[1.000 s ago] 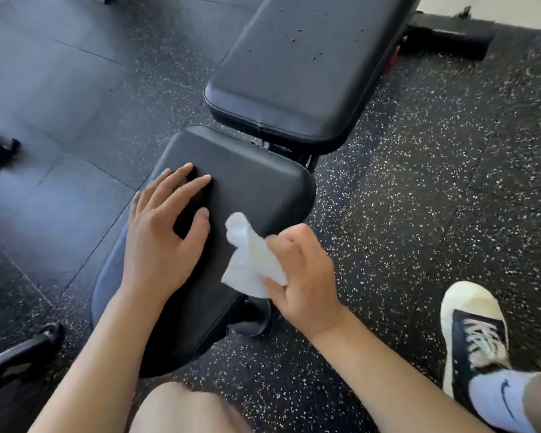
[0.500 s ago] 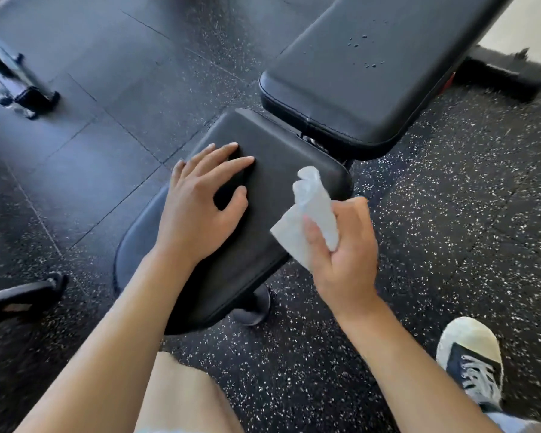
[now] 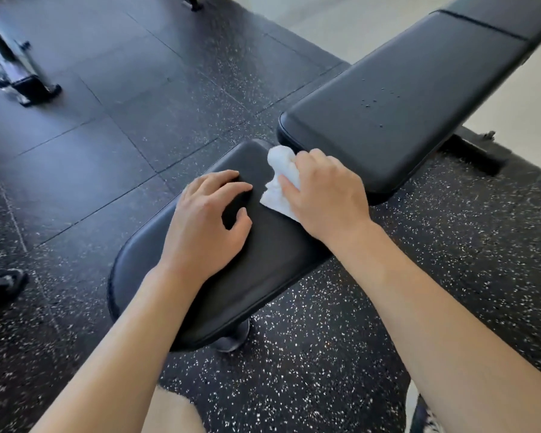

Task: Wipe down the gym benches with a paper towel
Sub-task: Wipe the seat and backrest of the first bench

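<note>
A black padded gym bench fills the middle of the view. Its seat pad (image 3: 256,276) lies near me and its long back pad (image 3: 403,98) runs up to the right, with small droplets on it. My left hand (image 3: 206,226) rests on the seat pad, fingertips bent onto the vinyl and holding nothing. My right hand (image 3: 325,195) grips a crumpled white paper towel (image 3: 278,179) and presses it on the far right corner of the seat pad, close to the gap between the pads.
Black speckled rubber floor tiles (image 3: 325,370) surround the bench. Another machine's metal foot (image 3: 22,79) stands at the far left, and a dark part (image 3: 3,282) pokes in at the left edge. The bench's rear foot (image 3: 472,151) lies behind the back pad. My knee (image 3: 169,414) shows at the bottom.
My right hand has brought the paper towel from the air beside the seat pad down onto its far right corner. My left hand's fingers have curled a little. The view has shifted.
</note>
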A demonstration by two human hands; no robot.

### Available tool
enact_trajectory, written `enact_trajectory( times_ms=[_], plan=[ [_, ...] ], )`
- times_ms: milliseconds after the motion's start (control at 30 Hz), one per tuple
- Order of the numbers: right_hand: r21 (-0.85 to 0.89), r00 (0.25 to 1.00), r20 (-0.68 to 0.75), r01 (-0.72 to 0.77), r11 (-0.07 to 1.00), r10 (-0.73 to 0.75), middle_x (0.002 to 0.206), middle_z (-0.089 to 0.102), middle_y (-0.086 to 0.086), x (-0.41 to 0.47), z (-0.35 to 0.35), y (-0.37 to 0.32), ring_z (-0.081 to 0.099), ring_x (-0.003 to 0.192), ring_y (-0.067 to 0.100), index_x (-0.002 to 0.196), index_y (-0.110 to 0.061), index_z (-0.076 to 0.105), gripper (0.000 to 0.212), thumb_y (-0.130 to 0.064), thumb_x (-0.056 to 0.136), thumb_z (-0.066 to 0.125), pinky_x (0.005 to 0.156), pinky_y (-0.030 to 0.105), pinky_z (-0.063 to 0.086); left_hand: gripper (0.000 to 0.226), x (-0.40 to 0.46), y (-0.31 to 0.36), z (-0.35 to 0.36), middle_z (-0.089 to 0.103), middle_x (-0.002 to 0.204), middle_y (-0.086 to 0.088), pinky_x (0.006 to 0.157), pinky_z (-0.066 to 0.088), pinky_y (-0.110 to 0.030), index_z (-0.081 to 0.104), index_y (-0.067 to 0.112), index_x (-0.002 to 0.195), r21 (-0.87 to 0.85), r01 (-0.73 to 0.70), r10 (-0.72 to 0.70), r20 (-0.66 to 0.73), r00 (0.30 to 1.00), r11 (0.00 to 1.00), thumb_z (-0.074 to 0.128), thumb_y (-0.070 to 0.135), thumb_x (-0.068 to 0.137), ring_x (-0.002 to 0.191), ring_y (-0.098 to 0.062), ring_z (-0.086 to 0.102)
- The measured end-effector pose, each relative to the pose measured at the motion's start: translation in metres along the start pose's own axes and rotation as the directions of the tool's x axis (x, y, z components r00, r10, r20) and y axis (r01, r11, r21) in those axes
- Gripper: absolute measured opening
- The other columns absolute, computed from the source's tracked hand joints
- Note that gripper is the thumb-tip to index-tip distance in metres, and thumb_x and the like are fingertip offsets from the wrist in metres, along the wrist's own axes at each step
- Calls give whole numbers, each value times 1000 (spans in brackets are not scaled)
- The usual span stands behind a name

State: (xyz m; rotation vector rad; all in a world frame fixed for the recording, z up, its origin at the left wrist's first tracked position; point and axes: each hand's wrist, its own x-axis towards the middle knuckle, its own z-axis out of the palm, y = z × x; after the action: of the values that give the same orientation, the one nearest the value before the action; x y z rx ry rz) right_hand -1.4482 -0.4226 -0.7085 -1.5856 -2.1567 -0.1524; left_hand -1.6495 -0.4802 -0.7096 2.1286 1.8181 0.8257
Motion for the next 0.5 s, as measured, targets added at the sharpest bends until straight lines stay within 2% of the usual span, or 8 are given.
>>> enact_trajectory(
  times_ms=[100, 167, 200, 267, 300, 400, 500],
  plan=[
    [99, 996, 21, 82, 992, -85, 102, 64, 8, 28, 12, -18, 63, 93, 34, 106, -17, 60, 28, -44, 100, 55, 67, 35, 31, 45, 3, 0, 0, 58, 148, 3, 120, 35, -46, 69, 19, 133, 21, 17, -17, 5, 1000, 1000, 60, 28, 89, 140, -24, 47],
    [243, 992, -13, 121, 963, -122, 88, 63, 8, 40, 16, -21, 63, 79, 37, 95, -25, 55, 13, -36, 97, 63, 62, 37, 34, 47, 6, 0, 1, 57, 148, 3, 121, 35, -43, 67, 18, 134, 22, 53, -53, 2, 999, 998, 58, 30, 89, 141, -22, 46],
    [286, 994, 9, 106, 952, -113, 86, 60, 6, 43, 16, -20, 61, 78, 37, 92, -29, 50, 15, -36, 97, 63, 61, 37, 35, 47, 6, 0, 2, 57, 148, 4, 121, 35, -40, 67, 19, 134, 21, 71, -71, 0, 997, 997, 57, 31, 89, 141, -21, 46],
    [250, 988, 110, 76, 965, -106, 94, 58, 2, 41, 17, -12, 60, 90, 33, 96, -24, 51, 21, -44, 99, 56, 65, 37, 36, 41, 6, 0, 4, 59, 145, 6, 118, 37, -35, 68, 20, 130, 6, 105, -105, -16, 994, 994, 58, 27, 91, 137, -19, 48],
    [213, 986, 109, 105, 971, -130, 99, 59, 2, 35, 16, -10, 60, 93, 32, 101, -19, 56, 26, -45, 99, 55, 67, 39, 37, 37, 6, -1, 4, 60, 143, 5, 116, 39, -34, 70, 19, 127, 1, 116, -116, -32, 993, 993, 60, 24, 91, 135, -20, 50],
    [193, 968, 61, 229, 954, -245, 92, 60, 5, 8, 0, -13, 58, 85, 31, 97, -14, 61, 27, -41, 96, 61, 68, 41, 44, 33, 8, -1, 1, 63, 138, 5, 115, 41, -38, 73, 17, 122, -35, 117, -118, -36, 992, 993, 66, 12, 90, 132, -20, 52],
    [198, 950, 63, 290, 936, -307, 86, 56, 2, -24, -12, -25, 54, 78, 27, 96, -16, 61, 25, -40, 96, 63, 65, 42, 45, 30, 6, -9, -11, 66, 135, 10, 116, 42, -38, 77, 20, 115, -188, 139, -140, 7, 990, 972, 70, 5, 91, 131, -12, 55]
  ],
)
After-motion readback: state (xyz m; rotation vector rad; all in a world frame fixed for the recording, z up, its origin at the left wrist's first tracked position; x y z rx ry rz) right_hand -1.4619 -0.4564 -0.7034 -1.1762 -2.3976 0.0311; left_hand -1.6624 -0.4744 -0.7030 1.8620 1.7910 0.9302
